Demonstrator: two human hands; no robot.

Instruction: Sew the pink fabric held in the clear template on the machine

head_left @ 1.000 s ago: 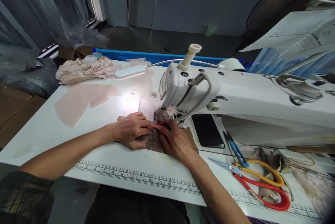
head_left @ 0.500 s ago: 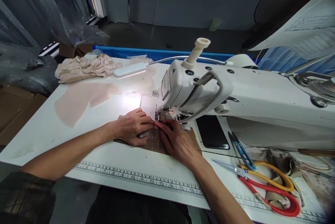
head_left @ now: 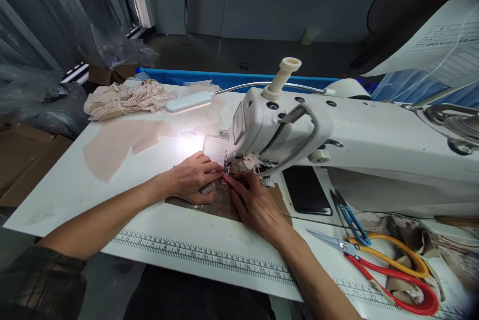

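A white sewing machine point(head_left: 337, 135) stands on a white table point(head_left: 67, 180). Under its needle area lies a small brownish piece of fabric point(head_left: 215, 203). My left hand point(head_left: 192, 178) presses flat on the fabric's left side, fingertips close to the presser foot point(head_left: 230, 166). On the fabric's right side rests my right hand point(head_left: 256, 203), its index finger pointing at the foot and touching the left fingertips. Both hands hold the fabric down against the table. The machine's lamp point(head_left: 187, 103) lights the spot.
Pale pink fabric pieces point(head_left: 112, 145) and a heap of lace trim point(head_left: 127, 98) lie at the table's back left. Blue thread snips point(head_left: 350, 218) and red-and-yellow scissors point(head_left: 389, 270) lie at the right. A ruler strip point(head_left: 202, 257) runs along the front edge.
Both hands have slid the fabric slightly away from me, toward the presser foot. My head has shifted a little, moving the view.
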